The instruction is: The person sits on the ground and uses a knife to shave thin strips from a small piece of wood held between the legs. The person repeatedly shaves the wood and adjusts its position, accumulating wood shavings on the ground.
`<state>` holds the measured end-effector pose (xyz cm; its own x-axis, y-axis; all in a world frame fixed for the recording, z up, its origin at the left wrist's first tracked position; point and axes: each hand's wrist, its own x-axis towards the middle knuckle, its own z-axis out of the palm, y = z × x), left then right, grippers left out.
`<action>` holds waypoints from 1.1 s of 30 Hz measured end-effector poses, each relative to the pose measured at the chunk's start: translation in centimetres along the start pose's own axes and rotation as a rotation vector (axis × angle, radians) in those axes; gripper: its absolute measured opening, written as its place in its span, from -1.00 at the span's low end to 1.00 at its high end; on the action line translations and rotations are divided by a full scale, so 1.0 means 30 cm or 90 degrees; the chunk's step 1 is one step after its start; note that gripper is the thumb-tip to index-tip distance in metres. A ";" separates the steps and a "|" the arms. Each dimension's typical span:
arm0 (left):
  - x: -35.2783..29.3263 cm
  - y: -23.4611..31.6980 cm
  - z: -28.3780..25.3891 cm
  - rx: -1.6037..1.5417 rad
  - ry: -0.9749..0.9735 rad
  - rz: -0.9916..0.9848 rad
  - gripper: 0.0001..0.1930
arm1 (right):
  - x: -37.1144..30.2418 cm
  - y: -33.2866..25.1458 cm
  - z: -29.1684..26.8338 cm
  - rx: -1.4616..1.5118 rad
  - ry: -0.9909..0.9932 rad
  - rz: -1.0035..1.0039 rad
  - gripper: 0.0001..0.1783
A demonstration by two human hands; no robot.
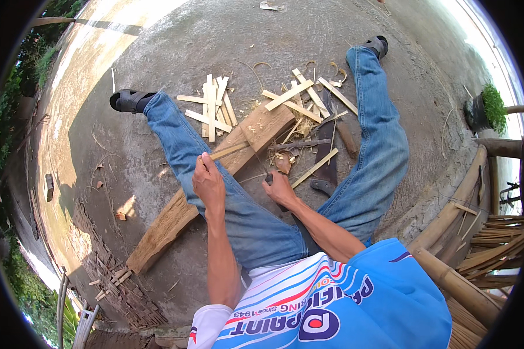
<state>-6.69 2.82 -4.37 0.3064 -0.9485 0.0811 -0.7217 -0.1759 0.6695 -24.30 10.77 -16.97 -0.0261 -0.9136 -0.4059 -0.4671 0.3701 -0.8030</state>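
My left hand [209,181] is closed on one end of a pale bamboo strip [229,150], which lies across the top of a thick wooden beam [167,224]. In my right hand [280,191] is the dark handle of a knife [254,145]. Its thin blade slants over the beam beside the strip's far end; whether the edge touches the strip I cannot tell. The beam runs diagonally beneath my left leg. Flat cut strips lie in one heap [211,107] left of the beam's far end and another [304,95] to its right.
Between my outstretched legs lie a dark, broad-bladed tool [325,160], a curved brown wooden piece [347,139] and shavings. A potted plant [494,107] and bamboo poles [457,288] stand at right. A slatted mat of dark strips [102,262] lies on the concrete at left.
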 end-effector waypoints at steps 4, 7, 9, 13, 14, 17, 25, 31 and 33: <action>-0.008 0.013 -0.007 -0.010 -0.016 -0.017 -0.54 | -0.013 0.015 0.009 0.009 0.023 -0.057 -0.59; 0.001 -0.001 -0.018 -0.108 -0.035 -0.072 -0.53 | -0.001 0.002 -0.022 0.037 0.015 0.027 -0.57; -0.004 -0.023 -0.034 -0.261 -0.045 -0.168 -0.54 | 0.015 -0.027 -0.038 0.170 -0.002 0.075 -0.56; -0.089 -0.060 -0.069 -0.556 -0.078 -0.400 -0.59 | 0.034 -0.181 -0.102 0.586 0.073 0.075 -0.57; -0.117 -0.057 -0.065 -0.600 -0.095 -0.439 -0.59 | 0.054 -0.212 -0.116 0.651 0.082 0.068 -0.59; -0.195 -0.058 -0.029 -0.688 -0.172 -0.472 -0.60 | 0.110 -0.265 -0.169 0.774 0.117 0.047 -0.66; -0.256 -0.003 -0.023 -0.448 -0.238 -0.349 -0.45 | 0.135 -0.235 -0.307 0.656 0.034 0.024 -0.68; -0.074 0.104 0.039 -0.411 -0.427 -0.183 -0.55 | 0.067 -0.287 -0.339 0.542 -0.092 -0.037 -0.68; -0.031 0.069 0.070 -0.425 -0.502 -0.195 -0.66 | 0.049 -0.305 -0.325 0.538 -0.081 -0.038 -0.68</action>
<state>-9.78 2.79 -4.61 -0.2417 -0.8332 -0.4974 -0.1249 -0.4816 0.8674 -28.68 4.39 -5.97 0.0999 -0.9284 -0.3578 0.3529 0.3693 -0.8597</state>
